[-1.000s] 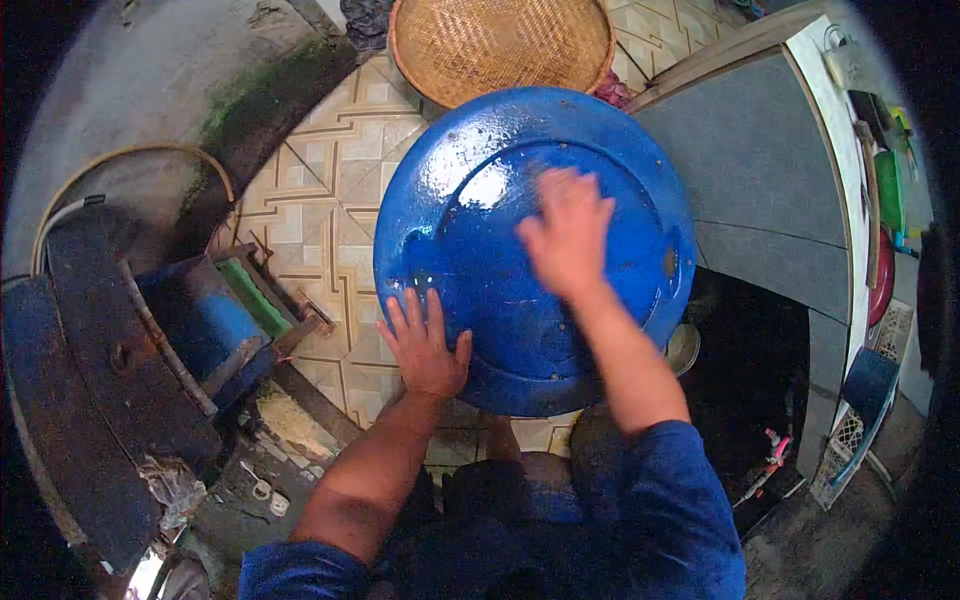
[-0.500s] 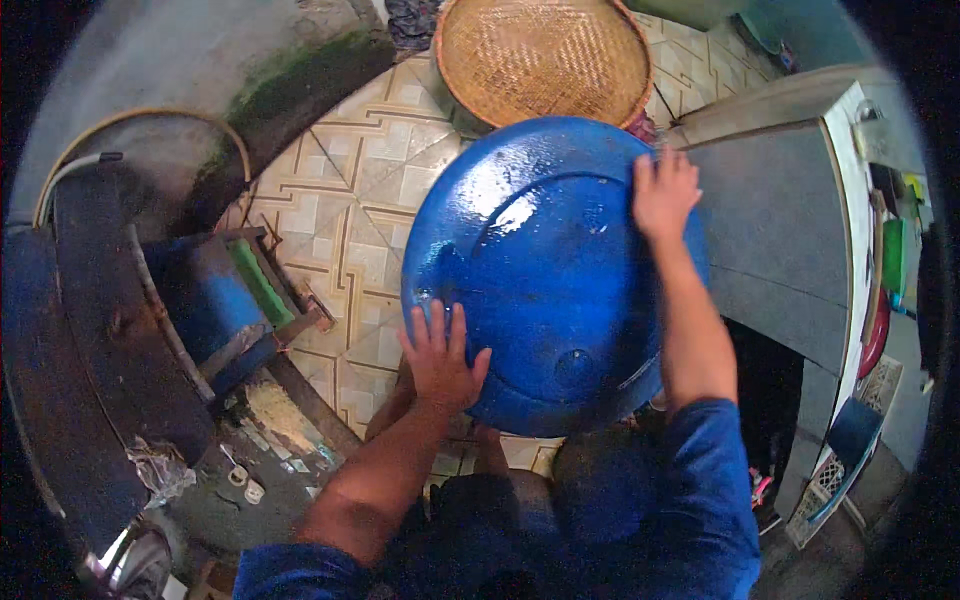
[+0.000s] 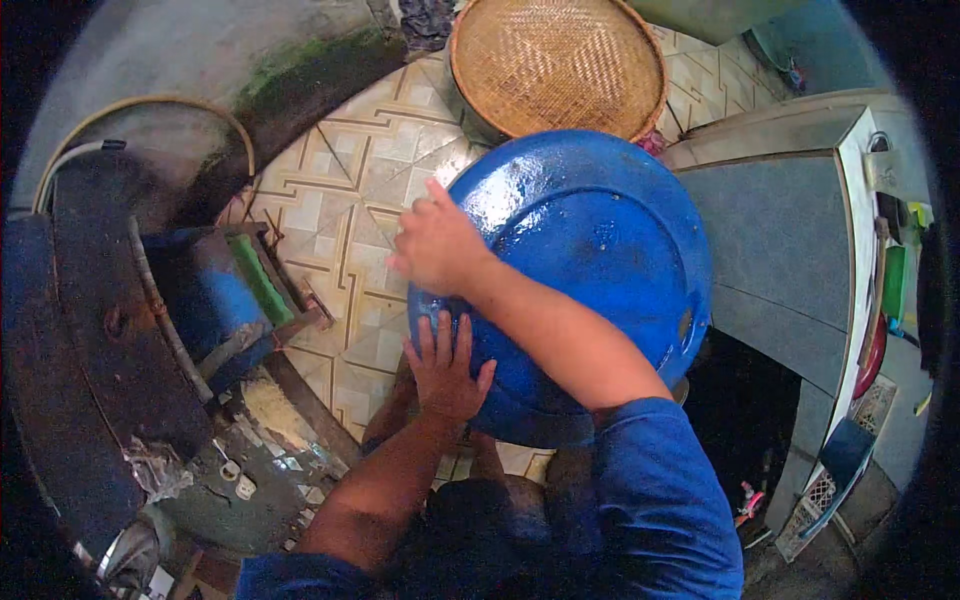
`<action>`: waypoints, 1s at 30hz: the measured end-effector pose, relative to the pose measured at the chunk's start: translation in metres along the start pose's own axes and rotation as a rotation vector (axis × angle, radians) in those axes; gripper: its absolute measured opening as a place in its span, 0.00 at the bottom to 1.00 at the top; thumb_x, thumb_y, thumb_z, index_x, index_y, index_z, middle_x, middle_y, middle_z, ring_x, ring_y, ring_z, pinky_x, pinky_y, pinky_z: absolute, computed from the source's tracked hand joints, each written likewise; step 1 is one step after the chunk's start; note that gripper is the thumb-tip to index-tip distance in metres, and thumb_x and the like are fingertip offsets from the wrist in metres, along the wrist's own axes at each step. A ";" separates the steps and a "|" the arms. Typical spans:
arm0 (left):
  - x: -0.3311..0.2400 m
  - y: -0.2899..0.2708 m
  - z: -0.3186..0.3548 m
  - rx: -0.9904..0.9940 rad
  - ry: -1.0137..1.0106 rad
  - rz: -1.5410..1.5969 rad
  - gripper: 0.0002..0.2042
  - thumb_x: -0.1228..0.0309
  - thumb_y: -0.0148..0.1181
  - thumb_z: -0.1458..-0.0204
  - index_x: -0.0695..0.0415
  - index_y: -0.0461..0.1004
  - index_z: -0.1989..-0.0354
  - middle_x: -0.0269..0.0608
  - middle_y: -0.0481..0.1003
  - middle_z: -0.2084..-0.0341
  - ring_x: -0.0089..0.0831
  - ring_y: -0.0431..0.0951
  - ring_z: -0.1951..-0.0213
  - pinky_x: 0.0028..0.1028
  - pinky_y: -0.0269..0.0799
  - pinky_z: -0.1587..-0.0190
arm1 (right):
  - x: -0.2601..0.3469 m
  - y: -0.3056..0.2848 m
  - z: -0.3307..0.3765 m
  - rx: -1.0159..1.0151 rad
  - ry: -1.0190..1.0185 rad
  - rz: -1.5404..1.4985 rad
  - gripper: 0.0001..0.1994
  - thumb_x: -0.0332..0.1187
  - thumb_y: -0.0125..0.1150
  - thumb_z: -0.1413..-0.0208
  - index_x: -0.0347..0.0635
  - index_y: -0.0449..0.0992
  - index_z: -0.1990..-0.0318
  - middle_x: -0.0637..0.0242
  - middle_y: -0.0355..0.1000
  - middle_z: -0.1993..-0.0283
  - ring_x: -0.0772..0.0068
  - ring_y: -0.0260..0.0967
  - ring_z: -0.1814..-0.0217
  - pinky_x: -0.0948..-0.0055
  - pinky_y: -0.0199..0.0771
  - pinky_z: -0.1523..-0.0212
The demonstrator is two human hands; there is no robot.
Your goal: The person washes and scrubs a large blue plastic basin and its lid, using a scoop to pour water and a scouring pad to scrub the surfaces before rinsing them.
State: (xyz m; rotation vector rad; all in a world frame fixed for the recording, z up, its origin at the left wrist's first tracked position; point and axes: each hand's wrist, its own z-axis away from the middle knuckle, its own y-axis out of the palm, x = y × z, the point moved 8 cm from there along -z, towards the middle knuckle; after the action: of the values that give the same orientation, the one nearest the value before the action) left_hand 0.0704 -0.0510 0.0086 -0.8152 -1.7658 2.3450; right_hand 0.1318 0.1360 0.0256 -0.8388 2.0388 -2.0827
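Note:
A large round blue plastic drum (image 3: 600, 260) stands in front of me, its end facing up, wet and shiny at the far left. My left hand (image 3: 447, 368) lies flat on its near left edge with the fingers stretched. Crossing over the top, my right arm brings my right hand (image 3: 438, 245) to the far left rim. Its fingers reach past the edge over the floor, partly bent and a little apart. No separate object shows in either hand.
Beyond the drum is a round woven bamboo tray (image 3: 560, 65) on a container. A grey tiled counter (image 3: 780, 230) stands at the right. On the left are a dark wooden bench (image 3: 100, 330), a hose (image 3: 160, 100) and small scraps on a ledge. Patterned tiles (image 3: 345, 250) cover the floor.
My right hand has moved from the drum's right rim across to its far left rim. The drum's top markings have turned. My left hand stays at the near left edge.

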 end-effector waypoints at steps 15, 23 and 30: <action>-0.009 -0.011 -0.010 -0.051 0.064 0.127 0.41 0.49 0.62 0.50 0.58 0.57 0.32 0.62 0.53 0.33 0.66 0.49 0.32 0.71 0.41 0.38 | -0.256 -0.082 0.107 -0.209 0.694 0.369 0.27 0.55 0.40 0.35 0.42 0.81 0.61 0.47 0.77 0.61 0.44 0.75 0.55 0.49 0.72 0.53; -0.002 -0.007 0.004 -0.199 0.087 0.209 0.44 0.51 0.62 0.49 0.65 0.49 0.31 0.69 0.45 0.32 0.68 0.44 0.31 0.70 0.37 0.35 | -0.005 -0.016 0.002 0.091 0.095 0.193 0.13 0.41 0.54 0.46 0.47 0.82 0.72 0.60 0.76 0.68 0.56 0.73 0.59 0.49 0.65 0.44; 0.034 0.003 0.058 -0.361 0.296 0.323 0.46 0.44 0.48 0.42 0.67 0.34 0.28 0.70 0.35 0.30 0.71 0.37 0.30 0.67 0.32 0.34 | 0.079 0.008 0.065 0.032 -0.007 -0.019 0.10 0.35 0.55 0.50 0.47 0.82 0.66 0.66 0.73 0.62 0.60 0.66 0.43 0.48 0.50 0.30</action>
State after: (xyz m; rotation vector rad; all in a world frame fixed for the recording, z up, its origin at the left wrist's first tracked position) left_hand 0.0147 -0.0893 0.0050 -1.5131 -2.0742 1.9459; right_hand 0.0921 0.0417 0.0388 -0.8633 1.9964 -2.1130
